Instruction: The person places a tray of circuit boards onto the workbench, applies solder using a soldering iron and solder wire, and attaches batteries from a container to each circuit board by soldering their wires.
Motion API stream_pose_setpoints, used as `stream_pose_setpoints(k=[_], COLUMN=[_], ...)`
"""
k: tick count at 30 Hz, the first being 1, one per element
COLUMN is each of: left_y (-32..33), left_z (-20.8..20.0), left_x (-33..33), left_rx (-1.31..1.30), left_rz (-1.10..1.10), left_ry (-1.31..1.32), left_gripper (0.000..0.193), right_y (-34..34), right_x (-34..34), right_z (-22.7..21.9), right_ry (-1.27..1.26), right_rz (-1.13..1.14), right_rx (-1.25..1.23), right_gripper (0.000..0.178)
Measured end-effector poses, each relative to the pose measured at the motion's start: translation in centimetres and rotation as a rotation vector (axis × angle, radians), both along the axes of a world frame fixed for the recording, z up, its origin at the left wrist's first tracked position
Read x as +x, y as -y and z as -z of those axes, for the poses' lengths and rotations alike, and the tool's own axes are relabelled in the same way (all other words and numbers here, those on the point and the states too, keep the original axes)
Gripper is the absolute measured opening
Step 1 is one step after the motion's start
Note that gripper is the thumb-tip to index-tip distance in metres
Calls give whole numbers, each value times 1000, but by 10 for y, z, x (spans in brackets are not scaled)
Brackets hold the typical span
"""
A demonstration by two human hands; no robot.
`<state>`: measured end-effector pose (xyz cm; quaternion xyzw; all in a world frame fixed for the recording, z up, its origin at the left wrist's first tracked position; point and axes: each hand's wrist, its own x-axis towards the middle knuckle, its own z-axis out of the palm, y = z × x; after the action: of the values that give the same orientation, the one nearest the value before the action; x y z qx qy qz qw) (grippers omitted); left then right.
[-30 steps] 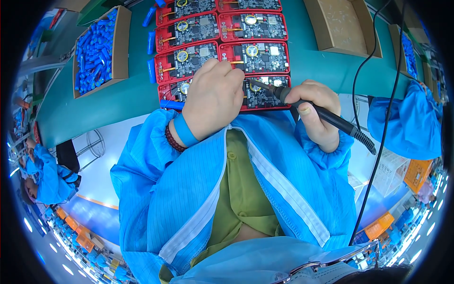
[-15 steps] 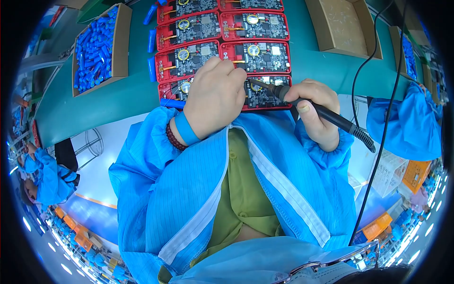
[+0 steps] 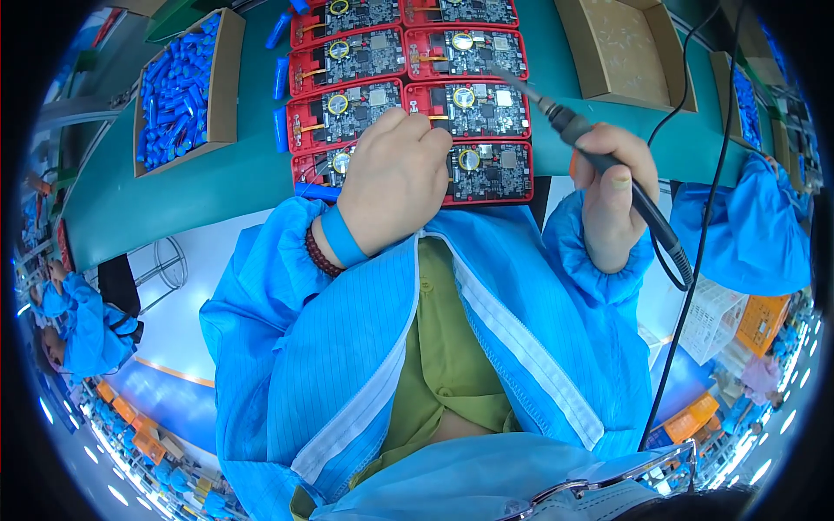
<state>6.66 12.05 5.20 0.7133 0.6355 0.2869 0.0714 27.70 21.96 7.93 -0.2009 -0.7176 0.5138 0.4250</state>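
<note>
Head cam: left hand sits palm-down on the nearest circuit board in its red tray, fingers curled together, pressing on the board's left end by the gap to the next board. Right hand has its fingers wrapped round a black soldering iron, tip raised and tilted up-left over the second row, clear of the boards. Cardboard box of blue cylindrical parts sits off left on the green table.
</note>
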Motion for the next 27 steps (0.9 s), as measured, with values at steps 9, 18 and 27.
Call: stream_pose_setpoints(k=[9, 18, 27], left_y=[1, 32, 67], left_z=[1, -39, -55], left_x=[-6, -41, -208], left_rx=[11, 151, 257], left_rz=[-19, -161, -775], left_ry=[9, 167, -15], left_gripper=[9, 10, 11], right_y=[-18, -31, -47], right_x=[-26, 14, 9], right_z=[5, 12, 7], right_ry=[-24, 57, 111], right_rz=[161, 380, 386], right_rx=[201, 169, 292], right_gripper=[37, 25, 28])
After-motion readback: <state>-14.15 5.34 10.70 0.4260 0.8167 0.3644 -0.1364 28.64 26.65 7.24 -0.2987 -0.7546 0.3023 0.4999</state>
